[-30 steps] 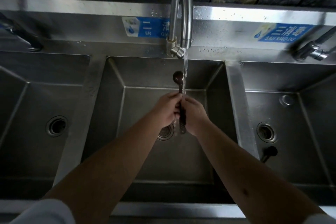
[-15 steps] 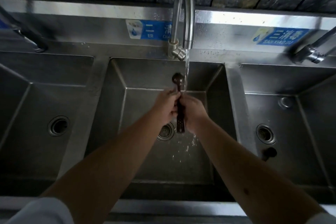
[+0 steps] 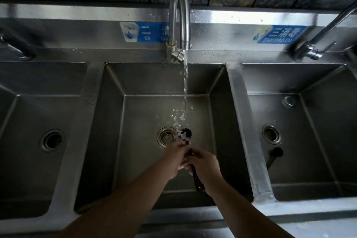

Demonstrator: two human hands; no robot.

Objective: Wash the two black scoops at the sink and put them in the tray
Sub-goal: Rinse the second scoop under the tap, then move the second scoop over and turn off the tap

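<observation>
Scoop one (image 3: 187, 133), black, sits gripped in both the left hand (image 3: 176, 157) and right hand (image 3: 205, 166) over the middle basin (image 3: 135, 114), its bowl under the faucet (image 3: 178, 15) stream beside the drain (image 3: 166, 137). Scoop two (image 3: 274, 157) lies in the right basin (image 3: 318, 141) near its front-left corner.

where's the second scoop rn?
Head view: the second scoop lies on the floor of the right basin, just below its drain, untouched by either hand.
</observation>
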